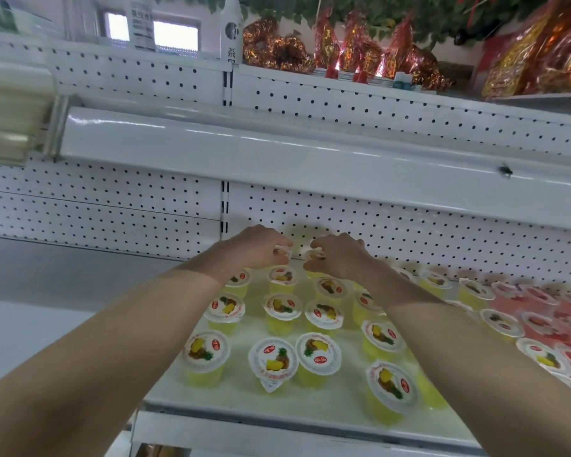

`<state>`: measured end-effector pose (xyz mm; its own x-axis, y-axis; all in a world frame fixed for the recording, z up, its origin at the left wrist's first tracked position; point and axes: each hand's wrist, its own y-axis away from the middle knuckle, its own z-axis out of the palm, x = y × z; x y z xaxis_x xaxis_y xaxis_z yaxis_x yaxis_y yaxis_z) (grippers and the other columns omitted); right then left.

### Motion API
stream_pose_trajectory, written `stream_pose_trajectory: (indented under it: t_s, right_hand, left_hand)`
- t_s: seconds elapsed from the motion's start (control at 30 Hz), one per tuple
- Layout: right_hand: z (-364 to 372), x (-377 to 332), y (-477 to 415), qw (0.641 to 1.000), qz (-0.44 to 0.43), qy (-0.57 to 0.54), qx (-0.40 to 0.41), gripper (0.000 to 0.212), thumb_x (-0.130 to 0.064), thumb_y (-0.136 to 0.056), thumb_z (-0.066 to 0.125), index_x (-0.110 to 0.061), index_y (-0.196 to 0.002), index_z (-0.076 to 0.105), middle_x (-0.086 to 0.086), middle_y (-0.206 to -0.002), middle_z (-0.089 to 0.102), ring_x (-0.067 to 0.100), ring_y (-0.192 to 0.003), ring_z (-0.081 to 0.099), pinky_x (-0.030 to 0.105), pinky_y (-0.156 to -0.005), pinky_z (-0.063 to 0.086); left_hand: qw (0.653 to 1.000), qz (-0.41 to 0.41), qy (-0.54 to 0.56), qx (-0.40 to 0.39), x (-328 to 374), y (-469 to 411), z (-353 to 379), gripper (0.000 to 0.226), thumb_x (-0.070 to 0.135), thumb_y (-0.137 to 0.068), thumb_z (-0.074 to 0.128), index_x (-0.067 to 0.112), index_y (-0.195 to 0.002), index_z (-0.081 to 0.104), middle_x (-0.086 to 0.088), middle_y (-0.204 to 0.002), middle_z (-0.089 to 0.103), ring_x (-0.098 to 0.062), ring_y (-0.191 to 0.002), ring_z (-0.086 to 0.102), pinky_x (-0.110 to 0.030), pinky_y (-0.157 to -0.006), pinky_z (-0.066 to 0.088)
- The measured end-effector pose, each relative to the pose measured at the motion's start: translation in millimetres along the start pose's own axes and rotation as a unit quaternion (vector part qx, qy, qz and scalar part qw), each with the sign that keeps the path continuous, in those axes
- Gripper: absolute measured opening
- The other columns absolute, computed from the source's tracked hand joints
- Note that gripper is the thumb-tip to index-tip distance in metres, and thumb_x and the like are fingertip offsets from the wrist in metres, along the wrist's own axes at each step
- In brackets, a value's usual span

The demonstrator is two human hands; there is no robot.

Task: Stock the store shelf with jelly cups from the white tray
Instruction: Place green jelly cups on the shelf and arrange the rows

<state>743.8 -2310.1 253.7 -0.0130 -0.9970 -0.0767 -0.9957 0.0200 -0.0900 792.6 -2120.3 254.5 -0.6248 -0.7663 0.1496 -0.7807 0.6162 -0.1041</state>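
Reaching across the standing jelly cups (272,359) on the shelf (238,402), both forearms pass low over the lids, so a dipped wrist could knock some over. Farther back, left hand (256,247) and right hand (340,257) are palm-down, fingers (282,242) curled, each pinching one cup just before the pegboard (409,232). No white tray shows.

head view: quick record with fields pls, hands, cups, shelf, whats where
left hand: fingers pinch left-hand cup at the back of the shelf
right hand: fingers pinch right-hand cup, just beside the other
yellow cups: upright in rows, lids up
red cups: same shelf, far right
white tray: not in view
above: red-gold packets
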Motion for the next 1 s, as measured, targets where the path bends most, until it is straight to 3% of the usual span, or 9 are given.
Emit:
stream_pose_trajectory:
  t_s: [0.07, 0.13, 0.27, 0.37, 0.47, 0.63, 0.87, 1.0]
  right_hand:
    - [-3.5, 2.3, 6.5, 1.000, 0.006, -0.018, 0.011, 0.057, -0.059, -0.090, 0.056, -0.028, -0.138, 0.051, 0.002, -0.129, 0.059, 0.027, -0.128, 0.044, 0.044, -0.102, 0.033]
    - [-7.9, 5.2, 15.6, 0.999, 0.001, -0.024, 0.040, 0.048, -0.060, -0.089, 0.056, -0.028, -0.125, 0.058, 0.000, -0.117, 0.063, 0.025, -0.120, 0.049, 0.043, -0.099, 0.035]
    - [-18.7, 3.3, 36.6, 1.000, 0.003, -0.004, 0.011, 0.049, -0.068, -0.082, 0.058, -0.023, -0.099, 0.066, -0.003, -0.100, 0.065, 0.022, -0.102, 0.057, 0.042, -0.093, 0.037]
    - [-24.9, -3.5, 48.2, 0.998, 0.012, 0.031, -0.046, 0.057, -0.073, -0.076, 0.060, -0.021, -0.098, 0.071, -0.001, -0.104, 0.067, 0.019, -0.096, 0.058, 0.038, -0.082, 0.037]
    - [-25.0, -5.9, 52.2, 0.998, 0.015, 0.014, -0.065, 0.061, -0.072, -0.072, 0.065, -0.018, -0.099, 0.073, 0.000, -0.103, 0.069, 0.017, -0.092, 0.061, 0.033, -0.077, 0.044]
    - [-20.3, -12.6, 50.9, 0.998, 0.017, -0.002, -0.055, 0.061, -0.061, -0.073, 0.069, -0.010, -0.106, 0.072, 0.007, -0.104, 0.072, 0.022, -0.090, 0.066, 0.032, -0.077, 0.048]
    - [-12.5, -23.2, 45.2, 0.999, 0.030, -0.018, -0.024, 0.056, -0.062, -0.073, 0.068, -0.014, -0.102, 0.073, 0.004, -0.105, 0.071, 0.021, -0.094, 0.063, 0.036, -0.086, 0.049]
    - [-14.5, -22.5, 54.3, 0.999, 0.030, -0.036, -0.027, 0.060, -0.065, -0.076, 0.066, -0.018, -0.114, 0.068, 0.000, -0.117, 0.066, 0.023, -0.106, 0.059, 0.039, -0.091, 0.045]
  left_hand:
    - [0.999, 0.016, 0.025, 0.046, -2.1, 4.2, 0.7, 0.040, 0.043, -0.094, 0.056, 0.032, -0.133, 0.057, 0.002, -0.134, 0.057, -0.020, -0.121, 0.052, -0.032, -0.094, 0.040]
    - [0.995, 0.043, 0.034, 0.087, 0.9, 11.8, -1.5, 0.033, 0.044, -0.092, 0.059, 0.033, -0.122, 0.064, 0.003, -0.119, 0.062, -0.018, -0.111, 0.054, -0.030, -0.088, 0.042]
    - [0.997, 0.069, -0.010, 0.032, 16.6, 28.2, -6.9, 0.039, 0.059, -0.086, 0.059, 0.032, -0.113, 0.068, 0.011, -0.102, 0.063, -0.010, -0.093, 0.057, -0.027, -0.078, 0.043]
    - [0.996, 0.065, -0.052, 0.011, 21.0, 31.8, -4.8, 0.052, 0.069, -0.081, 0.056, 0.033, -0.118, 0.065, 0.008, -0.112, 0.065, -0.016, -0.102, 0.058, -0.029, -0.080, 0.046]
    - [0.996, 0.056, -0.067, 0.003, 21.5, 34.8, -2.9, 0.055, 0.067, -0.082, 0.057, 0.034, -0.126, 0.060, 0.005, -0.124, 0.063, -0.019, -0.110, 0.056, -0.030, -0.080, 0.044]
    - [0.996, 0.060, -0.069, -0.005, 16.7, 41.6, -6.6, 0.048, 0.055, -0.084, 0.061, 0.034, -0.127, 0.059, 0.004, -0.131, 0.060, -0.020, -0.116, 0.054, -0.030, -0.085, 0.042]
    - [0.997, 0.056, -0.054, 0.001, 13.2, 50.4, -5.0, 0.045, 0.049, -0.090, 0.058, 0.033, -0.132, 0.057, 0.006, -0.142, 0.053, -0.021, -0.124, 0.051, -0.024, -0.085, 0.033]
    - [0.999, 0.045, -0.018, 0.014, 11.9, 56.6, -3.4, 0.047, 0.053, -0.088, 0.059, 0.034, -0.131, 0.058, 0.004, -0.137, 0.056, -0.022, -0.123, 0.051, -0.030, -0.094, 0.040]
